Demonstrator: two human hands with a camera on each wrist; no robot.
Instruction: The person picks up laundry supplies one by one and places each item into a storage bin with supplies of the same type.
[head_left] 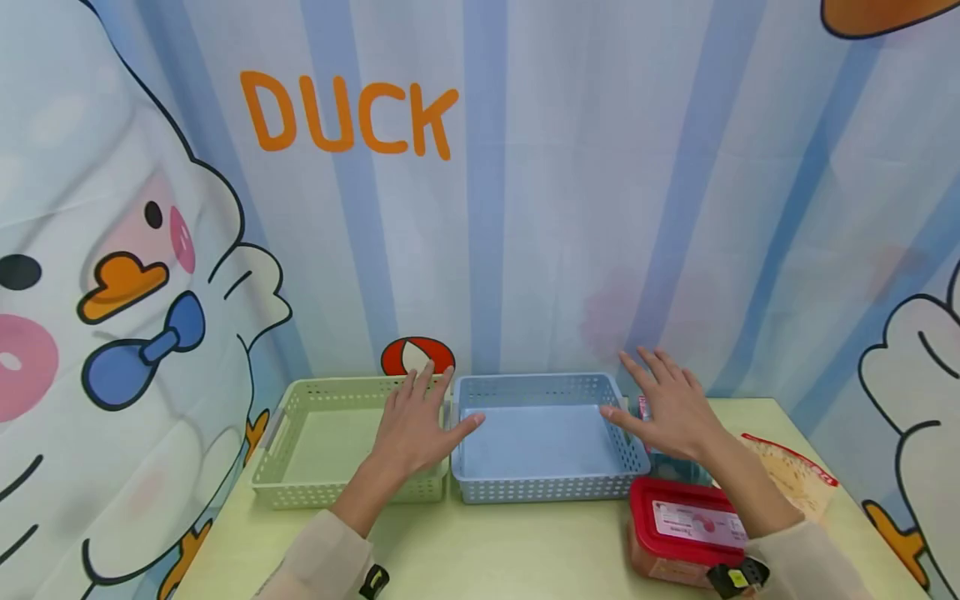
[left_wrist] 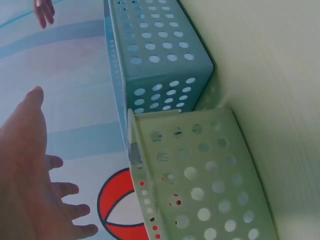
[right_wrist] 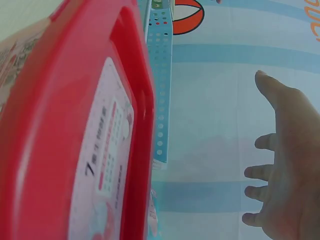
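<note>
My left hand (head_left: 416, 427) hovers with spread fingers over the right part of a green perforated basket (head_left: 348, 493), holding nothing. To its right stands a blue perforated basket (head_left: 551, 490); both baskets have bare floors. Above that basket's right edge is my right hand (head_left: 671, 410), fingers apart and nothing in it. A red-lidded plastic tub (head_left: 648, 521) with a pale label sits beneath my right forearm, close to the camera in the right wrist view. The left wrist view shows the green basket's holed wall (left_wrist: 205, 180) beside the left hand (left_wrist: 35, 170).
Behind the tub lies a teal package (head_left: 678, 468), partly hidden by my right hand. A cream bag with a red edge (head_left: 795, 475) lies at the table's right. A printed duck curtain (head_left: 555, 208) hangs behind the pale yellow table (head_left: 525, 550).
</note>
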